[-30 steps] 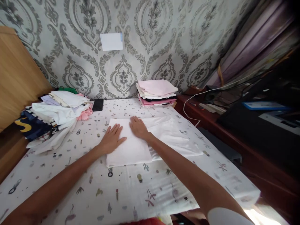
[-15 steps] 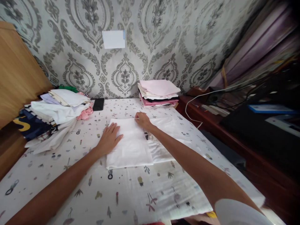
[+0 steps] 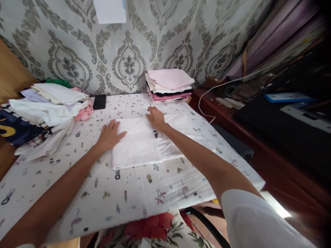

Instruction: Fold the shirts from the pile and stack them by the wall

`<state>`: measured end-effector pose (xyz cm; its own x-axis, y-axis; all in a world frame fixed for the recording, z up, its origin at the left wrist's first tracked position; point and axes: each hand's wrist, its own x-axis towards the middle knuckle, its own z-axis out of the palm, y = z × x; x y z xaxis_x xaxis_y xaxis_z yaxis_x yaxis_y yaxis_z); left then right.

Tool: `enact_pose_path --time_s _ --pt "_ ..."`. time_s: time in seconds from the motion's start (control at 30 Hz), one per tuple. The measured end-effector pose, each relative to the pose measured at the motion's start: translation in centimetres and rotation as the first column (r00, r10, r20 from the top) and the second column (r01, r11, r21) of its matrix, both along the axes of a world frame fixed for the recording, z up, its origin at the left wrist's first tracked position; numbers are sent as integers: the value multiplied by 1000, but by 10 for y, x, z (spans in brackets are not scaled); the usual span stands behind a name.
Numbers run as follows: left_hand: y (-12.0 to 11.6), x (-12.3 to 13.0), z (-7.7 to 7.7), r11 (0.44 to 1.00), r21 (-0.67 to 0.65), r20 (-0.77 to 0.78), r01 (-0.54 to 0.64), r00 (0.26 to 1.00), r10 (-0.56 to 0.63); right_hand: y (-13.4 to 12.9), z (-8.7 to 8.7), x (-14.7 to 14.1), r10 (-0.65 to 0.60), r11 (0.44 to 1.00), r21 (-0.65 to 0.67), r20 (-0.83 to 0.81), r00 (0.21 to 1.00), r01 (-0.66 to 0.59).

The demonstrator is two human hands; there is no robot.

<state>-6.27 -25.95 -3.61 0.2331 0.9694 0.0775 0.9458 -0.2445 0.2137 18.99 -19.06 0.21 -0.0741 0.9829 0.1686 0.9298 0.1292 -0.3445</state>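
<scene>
A white garment (image 3: 136, 146) lies partly folded on the patterned tablecloth in front of me; its left part forms a flat rectangle, and a thinner layer (image 3: 178, 120) spreads out to the right under my forearm. My left hand (image 3: 110, 136) rests at the left edge of the folded part, palm down with its fingers spread. At the far right corner of that part, my right hand (image 3: 156, 119) hovers or lightly touches the cloth. A gap shows between its thumb and forefinger, with the other fingers loosely bent and partly hidden.
A heap of clothes (image 3: 49, 106) is at the left, beside a black phone (image 3: 99, 102). Folded clothes form a stack (image 3: 169, 84) by the wall. On the right stands a dark red desk (image 3: 232, 117) with a white cable (image 3: 200, 106). The table's near edge shows below.
My view has tilted down, showing the table's near edge and a floral cloth below. The right hand's fingers have loosened at the garment's far edge. The left hand has slid slightly toward the garment's left edge.
</scene>
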Motion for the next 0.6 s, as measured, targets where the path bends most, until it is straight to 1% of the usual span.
enact_pose_path --time_s 0.07,0.1,0.13,0.2,0.27,0.3,0.33,0.4,0.47,0.53,0.6 --pt "-1 -2 -1 1000 31 15 2 1000 -3 -24 6 10 49 998 44 -50 998 -47" --pt "-1 -3 0 999 51 26 6 1000 -7 -39 9 17 92 995 40 -74 993 -89" --pt "-2 -4 1 997 77 41 11 999 -15 -56 10 24 132 991 8 -94 987 -132" --pt "-6 -2 7 989 145 79 42 995 -54 -89 10 38 172 974 -126 -123 978 -187" --pt "-16 6 18 971 213 121 107 983 -135 -118 9 48 145 948 -262 -144 979 -179" --pt "-23 13 25 961 229 140 158 971 -193 -128 9 50 121 936 -311 -154 981 -165" --pt "-32 22 33 949 223 157 222 953 -260 -136 9 51 97 926 -346 -167 981 -151" --pt "-54 43 46 910 159 186 383 894 -408 -144 11 48 62 910 -390 -200 978 -137" --pt "-76 64 54 842 75 180 534 823 -538 -146 13 43 41 892 -430 -232 972 -141" --pt "-95 81 55 786 16 104 618 781 -616 -145 15 40 30 870 -465 -281 959 -164" --pt "-105 92 53 774 -14 -13 632 774 -633 -146 14 38 6 851 -484 -383 924 -206"
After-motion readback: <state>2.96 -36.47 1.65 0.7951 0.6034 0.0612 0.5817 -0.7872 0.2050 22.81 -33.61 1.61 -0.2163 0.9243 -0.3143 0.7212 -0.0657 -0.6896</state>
